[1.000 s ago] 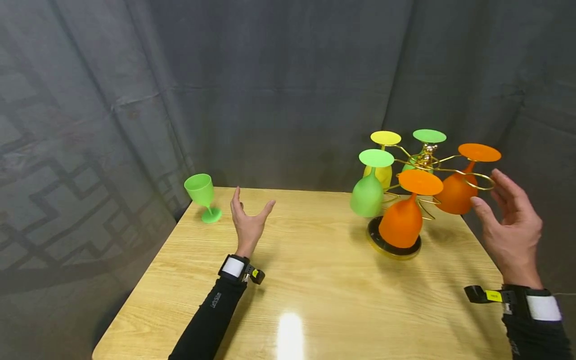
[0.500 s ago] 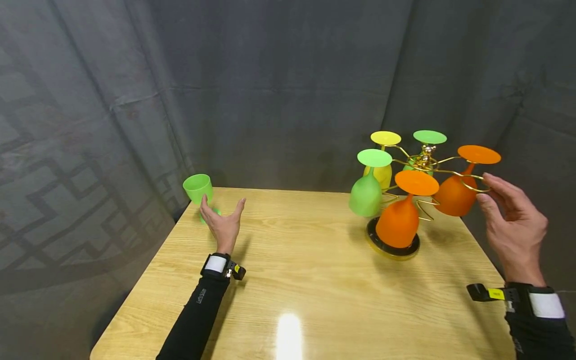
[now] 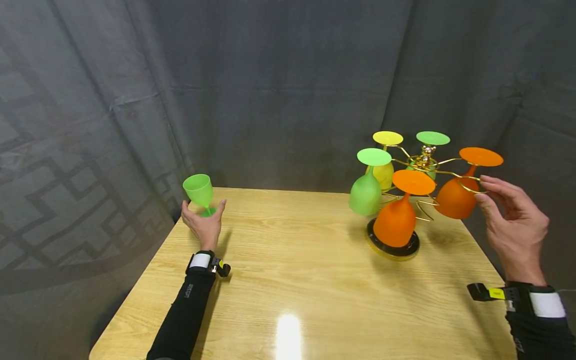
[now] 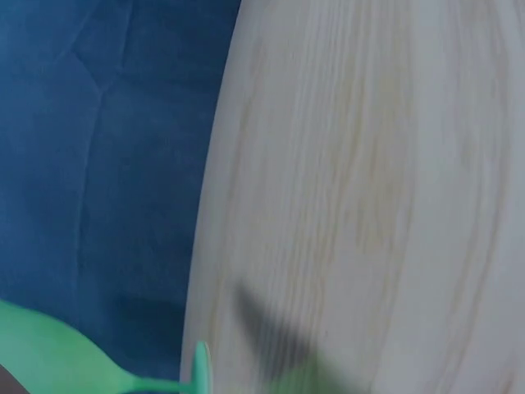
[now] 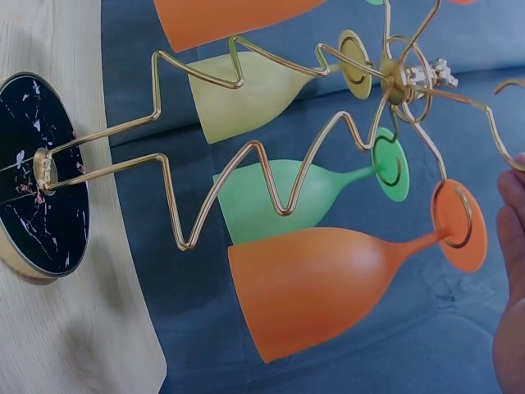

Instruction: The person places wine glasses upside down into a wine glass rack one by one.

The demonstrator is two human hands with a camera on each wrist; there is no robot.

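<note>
A light green goblet (image 3: 198, 187) stands upright near the table's far left corner. My left hand (image 3: 204, 230) is at it, thumb and fingers spread on either side of its stem and foot. The left wrist view catches only part of this goblet (image 4: 49, 353) at its lower edge. With thumb and fingertips, my right hand (image 3: 515, 220) pinches an end loop of the gold wire goblet rack (image 3: 445, 172). No goblet hangs in that loop. Beside it an orange goblet (image 3: 455, 197) hangs upside down; in the right wrist view my right hand (image 5: 513, 246) shows at the edge.
Other goblets hang upside down on the rack: a front orange goblet (image 3: 396, 222), a green goblet (image 3: 365, 195), a yellow goblet (image 3: 383, 175) and another green one behind. The rack's round black base (image 3: 377, 235) stands on the wooden table (image 3: 288, 260). A grey curtain (image 3: 279, 100) hangs behind.
My left hand has moved left to the standing green goblet. My right hand has closed its fingertips on the empty loop, and the rack has turned slightly.
</note>
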